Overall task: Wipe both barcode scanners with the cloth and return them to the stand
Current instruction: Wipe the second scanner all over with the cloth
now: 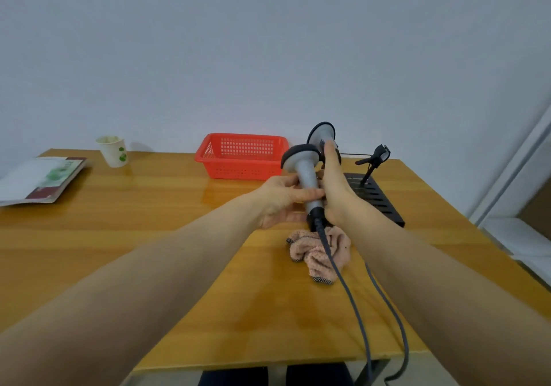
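Head view: the left hand (283, 199) grips the near scanner (305, 174) by its grey handle, just left of the stand (377, 196). The right hand (335, 190) holds the far scanner (322, 135) beside it. The pink cloth (320, 251) lies crumpled on the desk (149, 221), near the stand's front-left corner.
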Demonstrator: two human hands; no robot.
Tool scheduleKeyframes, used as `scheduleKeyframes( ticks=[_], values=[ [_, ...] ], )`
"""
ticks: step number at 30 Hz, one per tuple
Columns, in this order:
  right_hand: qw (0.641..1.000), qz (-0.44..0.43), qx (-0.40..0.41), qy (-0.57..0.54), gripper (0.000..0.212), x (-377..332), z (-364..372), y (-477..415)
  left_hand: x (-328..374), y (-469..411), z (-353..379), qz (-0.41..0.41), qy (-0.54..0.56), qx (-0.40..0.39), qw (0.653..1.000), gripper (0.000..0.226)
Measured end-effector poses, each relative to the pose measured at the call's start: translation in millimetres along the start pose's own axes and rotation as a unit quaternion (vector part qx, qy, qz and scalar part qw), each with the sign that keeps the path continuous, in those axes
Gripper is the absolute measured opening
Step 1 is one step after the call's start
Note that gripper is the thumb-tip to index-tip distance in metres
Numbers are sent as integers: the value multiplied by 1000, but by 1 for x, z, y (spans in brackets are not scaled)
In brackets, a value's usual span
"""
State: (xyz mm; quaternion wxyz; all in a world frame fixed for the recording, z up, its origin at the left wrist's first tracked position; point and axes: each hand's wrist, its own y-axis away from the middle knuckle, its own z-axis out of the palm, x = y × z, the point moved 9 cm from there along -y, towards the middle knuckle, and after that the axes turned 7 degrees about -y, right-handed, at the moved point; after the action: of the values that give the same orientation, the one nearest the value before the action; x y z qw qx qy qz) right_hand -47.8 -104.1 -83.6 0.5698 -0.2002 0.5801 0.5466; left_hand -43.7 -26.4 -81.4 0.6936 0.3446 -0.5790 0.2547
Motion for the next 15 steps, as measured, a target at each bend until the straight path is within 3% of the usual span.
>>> scheduleKeyframes(
  ticks=[5,10,12,15],
  values=[
    [993,-22,-45,107,98,10,17,-10,-14,11,-34,-30,60,31,997,29],
    [951,-116,9,285,44,-4,-5,-9,-34,17,-57,-54,86,55,993,24],
    [875,-152,18,459,28,-4,-15,-12,-38,16,-61,-58,95,62,992,20],
    [710,-125,0,693,15,17,-25,-10,-44,15,-62,-71,104,64,990,19]
  ],
)
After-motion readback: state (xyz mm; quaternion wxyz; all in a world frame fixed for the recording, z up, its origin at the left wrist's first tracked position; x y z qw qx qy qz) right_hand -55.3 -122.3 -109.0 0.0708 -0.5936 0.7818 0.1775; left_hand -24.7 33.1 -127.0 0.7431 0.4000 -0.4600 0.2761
